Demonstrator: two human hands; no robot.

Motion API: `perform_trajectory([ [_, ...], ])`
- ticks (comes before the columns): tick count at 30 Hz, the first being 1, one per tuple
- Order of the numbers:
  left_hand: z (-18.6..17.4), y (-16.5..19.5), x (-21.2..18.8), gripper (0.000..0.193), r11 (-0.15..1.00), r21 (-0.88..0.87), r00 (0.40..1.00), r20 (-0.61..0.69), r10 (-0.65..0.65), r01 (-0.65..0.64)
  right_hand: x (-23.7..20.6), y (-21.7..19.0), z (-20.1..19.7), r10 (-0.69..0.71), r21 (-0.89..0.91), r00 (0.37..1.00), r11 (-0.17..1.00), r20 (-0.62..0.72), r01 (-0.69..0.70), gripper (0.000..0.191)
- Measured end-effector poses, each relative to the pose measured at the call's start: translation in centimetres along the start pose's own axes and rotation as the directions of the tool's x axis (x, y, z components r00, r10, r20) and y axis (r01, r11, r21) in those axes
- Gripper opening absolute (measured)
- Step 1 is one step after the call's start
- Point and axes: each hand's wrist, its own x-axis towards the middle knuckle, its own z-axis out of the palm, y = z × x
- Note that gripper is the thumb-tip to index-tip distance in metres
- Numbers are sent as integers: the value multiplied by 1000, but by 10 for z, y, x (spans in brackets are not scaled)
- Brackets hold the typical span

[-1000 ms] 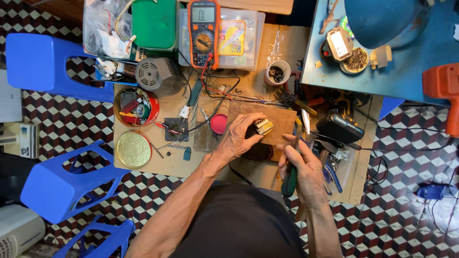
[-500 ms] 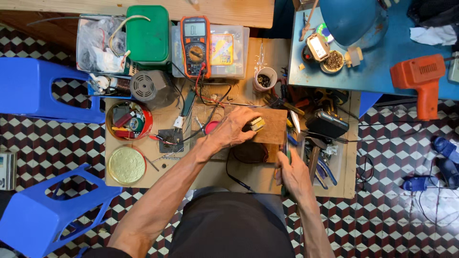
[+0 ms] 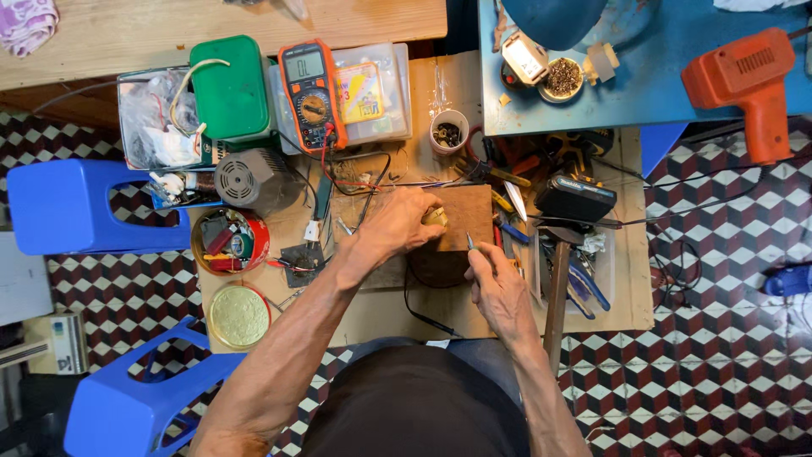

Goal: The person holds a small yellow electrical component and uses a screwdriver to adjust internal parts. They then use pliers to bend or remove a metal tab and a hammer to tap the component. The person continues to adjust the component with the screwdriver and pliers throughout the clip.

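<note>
Left hand (image 3: pixel 397 227) clamped over small yellowish part (image 3: pixel 436 217), pinned on wooden block (image 3: pixel 463 217) mid-tabletop for steadiness; right hand (image 3: pixel 499 292) pinched around thin tool (image 3: pixel 470 242) (tip aimed at part), toward near edge.

two blue stools (image 3: pixel 89 206), one multimeter (image 3: pixel 312 91), one orange drill (image 3: pixel 748 78)

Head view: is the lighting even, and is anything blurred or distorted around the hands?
Head view: soft, even light, no harsh shadows; left hand on the small yellowish part and right hand look sharp; mild glare on the clear plastic box; edges bend slightly, wide-angle.
</note>
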Motion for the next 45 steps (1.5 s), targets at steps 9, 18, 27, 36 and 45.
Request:
perform_trajectory([
  [9, -5, 41, -34, 70, 992, 62, 913, -389, 122, -106, 23, 3, -22, 54, 195, 979, 976, 197, -93, 51],
  [18, 40, 53, -33, 59, 488, -778, 708, -79, -702, 397, 30, 10, -30, 70, 38, 967, 996, 246, -82, 45],
  [27, 42, 56, -32, 56, 423, -820, 681, -57, -730, 385, 36, 6, -35, -18, 18, 959, 1000, 284, 13, 44],
  [36, 44, 57, -31, 55, 371, -862, 675, -45, -736, 347, 36, 8, -29, -83, -13, 966, 996, 246, 89, 38],
  [45, 39, 55, -30, 55, 366, -844, 678, -3, -735, 393, 44, 8, -30, -22, 11, 962, 1000, 273, 20, 31],
])
